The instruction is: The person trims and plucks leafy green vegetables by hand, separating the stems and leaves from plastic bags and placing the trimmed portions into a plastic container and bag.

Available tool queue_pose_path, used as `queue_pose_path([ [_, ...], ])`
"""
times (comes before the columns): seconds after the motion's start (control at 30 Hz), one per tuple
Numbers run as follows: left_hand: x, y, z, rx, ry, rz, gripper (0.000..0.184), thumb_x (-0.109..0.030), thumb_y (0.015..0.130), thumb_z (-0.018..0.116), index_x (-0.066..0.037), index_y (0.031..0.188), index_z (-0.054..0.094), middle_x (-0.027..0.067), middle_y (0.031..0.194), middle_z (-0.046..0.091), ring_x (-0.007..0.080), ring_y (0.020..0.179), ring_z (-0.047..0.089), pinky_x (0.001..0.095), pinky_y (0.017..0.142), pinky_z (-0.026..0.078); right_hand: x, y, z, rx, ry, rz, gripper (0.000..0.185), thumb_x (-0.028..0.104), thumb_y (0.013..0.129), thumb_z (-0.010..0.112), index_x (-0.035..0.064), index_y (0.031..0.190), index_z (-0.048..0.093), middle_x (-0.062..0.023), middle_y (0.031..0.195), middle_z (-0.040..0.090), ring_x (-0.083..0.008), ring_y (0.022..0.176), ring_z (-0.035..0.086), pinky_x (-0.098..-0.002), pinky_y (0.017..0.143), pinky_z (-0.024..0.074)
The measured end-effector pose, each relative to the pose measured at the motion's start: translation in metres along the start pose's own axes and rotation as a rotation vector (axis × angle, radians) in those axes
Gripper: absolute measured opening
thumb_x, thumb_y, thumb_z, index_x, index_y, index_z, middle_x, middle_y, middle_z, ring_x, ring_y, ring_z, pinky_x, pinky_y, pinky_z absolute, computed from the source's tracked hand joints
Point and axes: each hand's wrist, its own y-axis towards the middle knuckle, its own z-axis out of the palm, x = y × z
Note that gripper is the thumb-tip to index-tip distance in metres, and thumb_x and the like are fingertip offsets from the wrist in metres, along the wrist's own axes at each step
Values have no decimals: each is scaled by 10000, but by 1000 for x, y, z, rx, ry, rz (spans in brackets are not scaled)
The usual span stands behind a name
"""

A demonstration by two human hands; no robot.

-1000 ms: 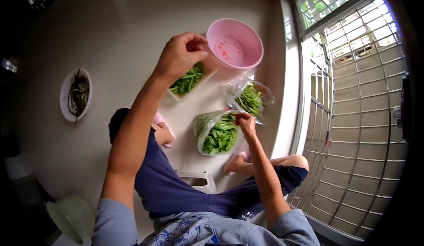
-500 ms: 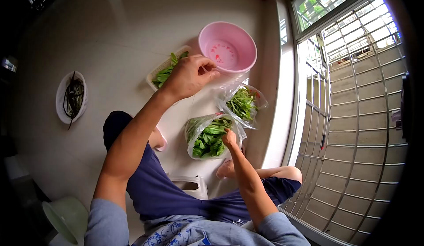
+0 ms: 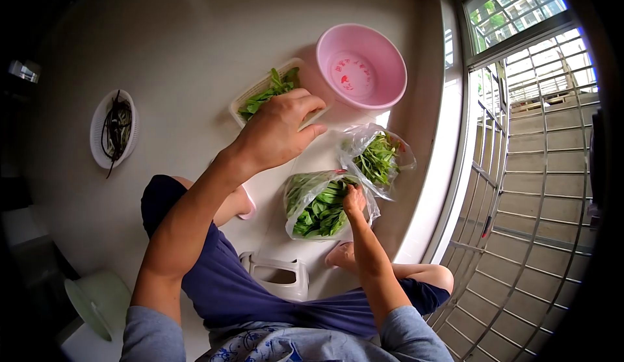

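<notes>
My left hand [image 3: 281, 126] hangs above the floor with thumb and fingers apart, holding nothing. Beneath and beyond it is a cream basket [image 3: 238, 109] with leafy greens [image 3: 272, 93] inside, partly covered by the hand. My right hand [image 3: 354, 199] reaches to the right side of an open clear plastic bag [image 3: 296, 202] on the floor. Its fingers are closed on leafy greens [image 3: 324, 211] at the bag's mouth; the fingertips are partly hidden among the leaves. Just behind lies a second clear bag [image 3: 404, 156] with thin-stemmed greens [image 3: 379, 159].
A pink basin [image 3: 390, 79] stands beyond the bags, near the window ledge [image 3: 434, 167]. To the left, a white basket [image 3: 97, 134] holds dark, long vegetables [image 3: 117, 128]. A plastic stool [image 3: 296, 289] is between my legs; a pale green basin [image 3: 97, 303] sits at lower left.
My left hand's thumb and fingers, close together before, have spread apart. The right hand stays at the bag of greens. The whole view has shifted slightly.
</notes>
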Motion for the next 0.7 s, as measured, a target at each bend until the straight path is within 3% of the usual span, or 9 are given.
queue_pose_path([
  [0.07, 1, -1, 1, 0, 7, 8, 254, -112, 680, 588, 4, 899, 531, 106, 835, 537, 195, 686, 531, 290, 626, 429, -3, 2, 6, -19, 45, 4, 228, 118, 727, 411, 89, 900, 557, -167, 962, 471, -338, 865, 486, -414, 708, 395],
  [0.2, 0, -2, 1, 30, 11, 67, 247, -117, 688, 576, 6, 896, 526, 117, 852, 530, 233, 719, 528, 308, 647, 424, 2, -9, -7, -43, -159, -110, 173, 112, 696, 449, 88, 809, 578, -151, 918, 495, -330, 833, 493, -392, 679, 413],
  [0.27, -1, -2, 1, 39, 30, 106, 248, -123, 692, 570, 7, 899, 523, 120, 858, 527, 243, 738, 521, 309, 662, 419, 4, -18, -20, 5, -130, -340, 144, 114, 676, 468, 75, 746, 588, -137, 843, 530, -321, 803, 507, -385, 662, 423],
  [0.3, -2, -2, 2, 53, 54, 139, 250, -129, 697, 564, 8, 901, 520, 124, 863, 524, 252, 757, 514, 311, 676, 415, 8, -22, -26, 30, -97, -357, 125, 129, 658, 501, 67, 718, 591, -131, 765, 557, -311, 744, 527, -382, 645, 427],
  [0.33, -4, -3, 2, 51, 51, 145, 250, -129, 697, 564, 8, 901, 520, 124, 863, 524, 252, 757, 514, 311, 676, 415, 15, -28, -40, 24, -100, -354, 125, 129, 658, 501, 67, 718, 591, -131, 765, 557, -311, 744, 527, -382, 645, 427],
  [0.4, -8, -3, 6, 134, 41, 133, 260, -144, 700, 561, 10, 904, 516, 128, 877, 521, 265, 801, 502, 321, 705, 403, 26, -39, -69, 301, -48, -297, 143, 157, 650, 527, 63, 739, 588, -142, 723, 566, -301, 693, 541, -384, 627, 428],
  [0.57, -17, -5, 19, 271, 123, 168, 266, -150, 689, 569, 8, 898, 523, 136, 893, 523, 276, 816, 505, 333, 708, 405, 31, -59, -130, 326, 54, -351, 158, 157, 652, 539, 33, 743, 578, -138, 646, 567, -250, 584, 553, -335, 553, 425],
  [0.7, -22, -10, 37, 393, 104, 212, 254, -147, 672, 581, 10, 868, 539, 143, 861, 539, 268, 791, 521, 329, 693, 415, 32, -76, -179, 632, 624, -68, 166, 118, 751, 518, -40, 703, 537, -62, 603, 542, -101, 563, 529, -230, 502, 454],
])
